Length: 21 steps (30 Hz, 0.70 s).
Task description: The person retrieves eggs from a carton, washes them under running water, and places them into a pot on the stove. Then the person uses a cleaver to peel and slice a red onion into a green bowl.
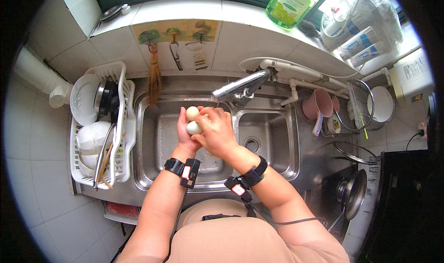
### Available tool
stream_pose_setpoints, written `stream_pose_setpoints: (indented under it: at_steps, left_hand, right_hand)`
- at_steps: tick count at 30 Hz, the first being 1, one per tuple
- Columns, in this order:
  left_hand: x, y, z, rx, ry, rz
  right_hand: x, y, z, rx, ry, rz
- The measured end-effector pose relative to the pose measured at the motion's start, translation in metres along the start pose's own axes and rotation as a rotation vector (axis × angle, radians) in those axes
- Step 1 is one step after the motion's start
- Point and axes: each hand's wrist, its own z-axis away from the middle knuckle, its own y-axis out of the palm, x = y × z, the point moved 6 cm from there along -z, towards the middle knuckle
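Observation:
Over the large left basin of a steel double sink (166, 138), my left hand (184, 131) is cupped beneath a pale brown egg (192, 113) and a whitish egg (194, 127). My right hand (216, 131) lies over them from the right, its thumb and fingers at the whitish egg. The right fingers partly hide the left palm, so whether another egg lies there I cannot tell. Just above my hands is the spout of a chrome faucet (239, 86), with a thin stream of water below its tip.
A white plastic dish rack (130, 124) with bowls stands left of the sink. To the right are a pink plastic ladle (317, 105), a wire rack (360, 100) and a metal pan (356, 193). A green detergent bottle (293, 6) stands on the tiled ledge; a straw brush (154, 72) hangs below it.

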Motion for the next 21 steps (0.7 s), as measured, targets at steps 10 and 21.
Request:
stream_pose_setpoints:
  at_steps: [10,21]
  left_hand:
    - [0.021,0.014,0.017,0.069,-0.380,-0.009]
    - [0.015,0.005,0.034,0.218,-0.356,0.027]
  right_hand:
    - [-0.051,0.023,-0.015,0.157,0.156,-0.428]
    - [-0.096,0.054,-0.017,0.027,0.708,-1.429]
